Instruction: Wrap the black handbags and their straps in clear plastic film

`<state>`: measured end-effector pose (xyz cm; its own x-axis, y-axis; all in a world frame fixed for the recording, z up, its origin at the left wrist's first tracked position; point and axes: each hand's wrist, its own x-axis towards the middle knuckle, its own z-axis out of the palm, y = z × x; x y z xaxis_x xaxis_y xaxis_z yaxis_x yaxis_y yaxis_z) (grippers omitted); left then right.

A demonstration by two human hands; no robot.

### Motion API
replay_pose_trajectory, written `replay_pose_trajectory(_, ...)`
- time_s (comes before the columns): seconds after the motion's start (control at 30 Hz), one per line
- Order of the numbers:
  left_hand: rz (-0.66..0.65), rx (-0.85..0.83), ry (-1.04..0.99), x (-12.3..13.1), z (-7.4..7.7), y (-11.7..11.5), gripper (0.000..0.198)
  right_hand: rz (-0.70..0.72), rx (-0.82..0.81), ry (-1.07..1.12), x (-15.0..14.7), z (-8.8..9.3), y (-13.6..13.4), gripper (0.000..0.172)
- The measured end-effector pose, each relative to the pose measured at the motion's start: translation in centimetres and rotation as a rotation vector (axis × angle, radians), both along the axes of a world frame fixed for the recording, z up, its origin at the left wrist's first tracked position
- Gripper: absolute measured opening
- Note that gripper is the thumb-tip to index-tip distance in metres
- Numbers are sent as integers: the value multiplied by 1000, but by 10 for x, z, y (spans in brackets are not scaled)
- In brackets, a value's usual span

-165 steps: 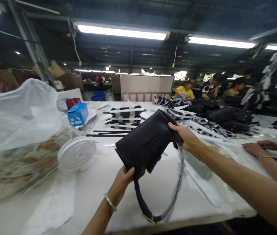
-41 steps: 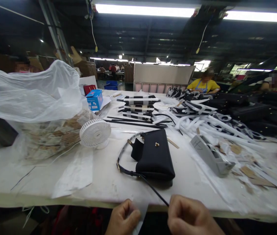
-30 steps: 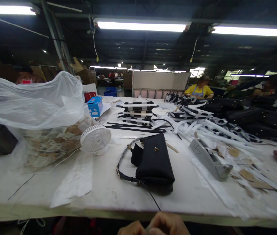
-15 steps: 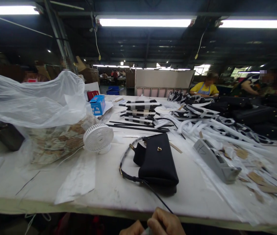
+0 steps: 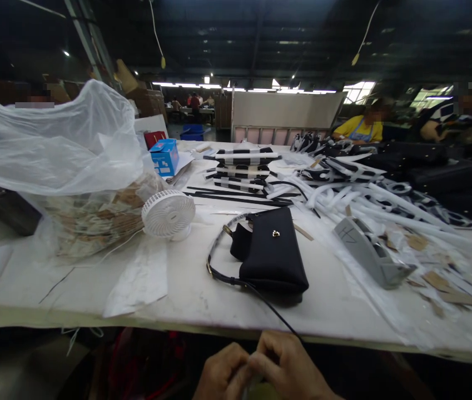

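At the near table edge, my left hand point(image 5: 222, 371) and my right hand point(image 5: 286, 364) are together, fingers closed and pinched against each other. What they hold is mostly hidden; a pale bit shows between them. A black handbag point(image 5: 275, 253) with a small gold clasp lies on the table just beyond. Its black strap point(image 5: 229, 280) with gold buckles loops out to the left. A thin black strip point(image 5: 275, 315) runs from the strap down over the table edge, passing behind my right hand.
A white fan point(image 5: 168, 214) stands left of the handbag, beside a clear plastic bag of scraps point(image 5: 102, 222). On the right are a grey tape dispenser point(image 5: 371, 253) and white wrapped strips point(image 5: 344, 194). A blue box point(image 5: 164, 157) sits further back. Other people work beyond.
The view has tilted down, so the table sits higher and more of my hands shows. My hands remain pressed together. The handbag lies as before.
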<state>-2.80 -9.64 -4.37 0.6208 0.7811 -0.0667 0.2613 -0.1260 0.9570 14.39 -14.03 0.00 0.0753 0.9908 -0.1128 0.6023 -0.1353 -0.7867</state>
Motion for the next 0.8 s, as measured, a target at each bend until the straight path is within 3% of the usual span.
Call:
replay_pose_trajectory(0.1,9,44,-2,-5,4,0,37,-79,146,-70,17,11,-1,26)
replay_pose_trajectory(0.2,96,-36,1,-10,-1,1,37,-229,272,-184,47,20,-1,29)
replay_pose_trajectory(0.33,165,-218,-28,-12,-5,5,37,-167,13,-253,68,19,7,23)
replay_pose_trajectory(0.47,212,-303,-78,-13,-6,8,41,-62,-199,-119,52,4,20,20)
replay_pose_trajectory(0.53,236,-338,-102,-18,-5,10,42,-70,-364,53,38,-3,25,21)
replay_pose_trajectory(0.6,263,-358,-116,-26,-5,10,41,-87,-492,367,25,-4,31,22)
replay_pose_trajectory(0.7,297,-353,-113,-42,-4,8,40,-153,-447,901,7,0,40,31)
replay_pose_trajectory(0.8,328,-301,-94,-55,-1,5,39,-237,-345,1143,-8,4,50,38)
